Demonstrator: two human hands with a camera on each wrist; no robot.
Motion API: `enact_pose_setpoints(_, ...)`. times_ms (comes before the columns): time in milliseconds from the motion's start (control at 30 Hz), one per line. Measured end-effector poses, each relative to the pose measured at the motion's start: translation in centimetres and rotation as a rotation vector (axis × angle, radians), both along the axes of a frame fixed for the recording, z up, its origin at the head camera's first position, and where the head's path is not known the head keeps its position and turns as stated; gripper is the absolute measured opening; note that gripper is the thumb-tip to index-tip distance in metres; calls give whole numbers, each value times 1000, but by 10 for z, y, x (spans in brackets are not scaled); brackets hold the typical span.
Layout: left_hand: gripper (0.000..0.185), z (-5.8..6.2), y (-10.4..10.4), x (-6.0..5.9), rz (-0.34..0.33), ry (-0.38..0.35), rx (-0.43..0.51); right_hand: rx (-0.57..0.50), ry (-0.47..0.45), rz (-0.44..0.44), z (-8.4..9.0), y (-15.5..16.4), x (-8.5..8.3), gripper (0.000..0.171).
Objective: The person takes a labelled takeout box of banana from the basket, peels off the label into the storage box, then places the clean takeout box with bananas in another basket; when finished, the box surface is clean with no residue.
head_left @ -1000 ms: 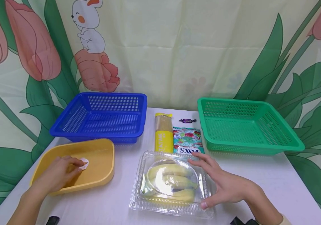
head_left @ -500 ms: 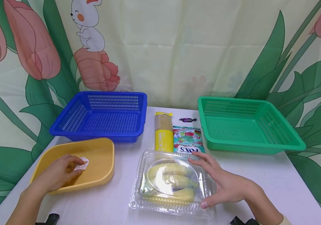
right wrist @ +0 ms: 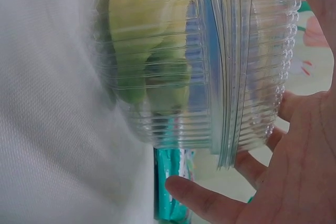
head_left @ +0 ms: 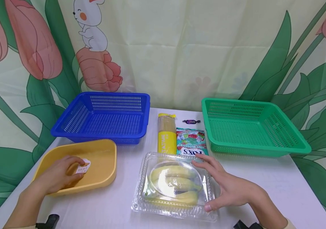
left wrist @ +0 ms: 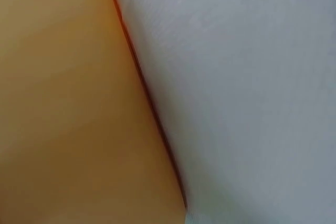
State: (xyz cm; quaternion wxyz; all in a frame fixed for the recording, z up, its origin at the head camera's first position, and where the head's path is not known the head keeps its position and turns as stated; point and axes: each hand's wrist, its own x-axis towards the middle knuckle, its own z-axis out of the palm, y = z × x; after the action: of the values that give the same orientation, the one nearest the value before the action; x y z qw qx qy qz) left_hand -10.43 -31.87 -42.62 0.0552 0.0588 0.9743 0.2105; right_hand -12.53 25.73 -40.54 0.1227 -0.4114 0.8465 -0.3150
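Two hands in play. Left hand (head_left: 58,175) reaches into the yellow tray (head_left: 101,165), thumb and fingertips pinching a small white printed packet (head_left: 84,166) over the tray floor. Right hand (head_left: 227,187) is spread along the right side of the clear clamshell (head_left: 166,210), fingers at its far corner, thumb at the near one; can't tell how firm the contact is. Bananas (head_left: 181,184) sit inside, lid down. Just behind: noodle pack (head_left: 167,141), teal FOX'S bag (head_left: 191,138) beside it, purple wrapped candy (head_left: 191,121) past the bag. Blue basket (head_left: 108,140) is behind the tray, green basket (head_left: 261,149) right of the bag. All on a white tabletop (head_left: 103,206).
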Motion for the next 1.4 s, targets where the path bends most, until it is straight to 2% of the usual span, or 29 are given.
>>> enact_pose_setpoints(267, 48, -1, -1, -1, -22, 18, -45, 25, -46, -37, -3, 0, -1, 111)
enact_pose_setpoints(467, 50, -2, 0, -3, -26, 15, -58, 31, -46, -55, -3, 1, 0, 113)
enact_pose_setpoints(933, 68, -3, -2, -1, -35, 21, -111, 10, -25, -31, -4, 0, -1, 112)
enact_pose_setpoints(1400, 69, -2, -3, -4, -52, 16, -90, -6, 0, -4, 2, -1, 1, 109)
